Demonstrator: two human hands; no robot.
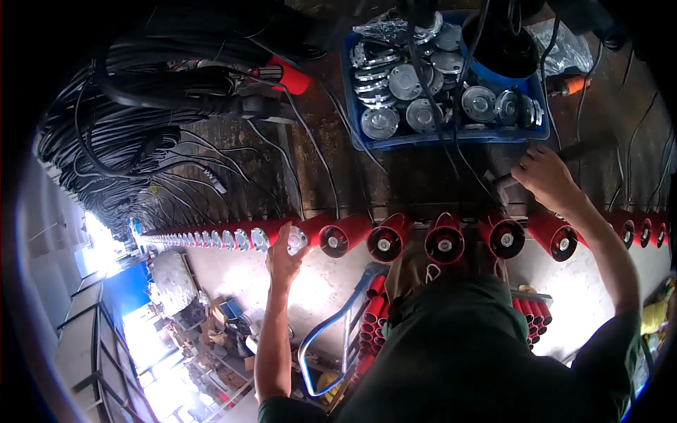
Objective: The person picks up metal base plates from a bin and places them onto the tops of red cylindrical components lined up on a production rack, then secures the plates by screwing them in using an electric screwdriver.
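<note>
Along the bench's near edge lies a row of red tubes [444, 238], their ends toward me. At the left of the open ones, my left hand [283, 257] grips the end of a red tube, its fingers around a silver round cap [297, 240] seated there. Tubes farther left also carry silver caps [259, 240]; those to the right show dark insides with a pale round piece. Over the bench at the right, my right hand [546, 178] is closed round a hammer [502, 182], its head pointing left and apart from the tubes.
A blue crate [451, 141] of silver caps stands at the back. Black cable coils [127, 134] fill the left, with loose wires across the bench [317, 151]. An orange-handled tool [568, 86] lies right of the crate. Below are a blue-and-silver metal frame [331, 321] and stacked red tubes [372, 314].
</note>
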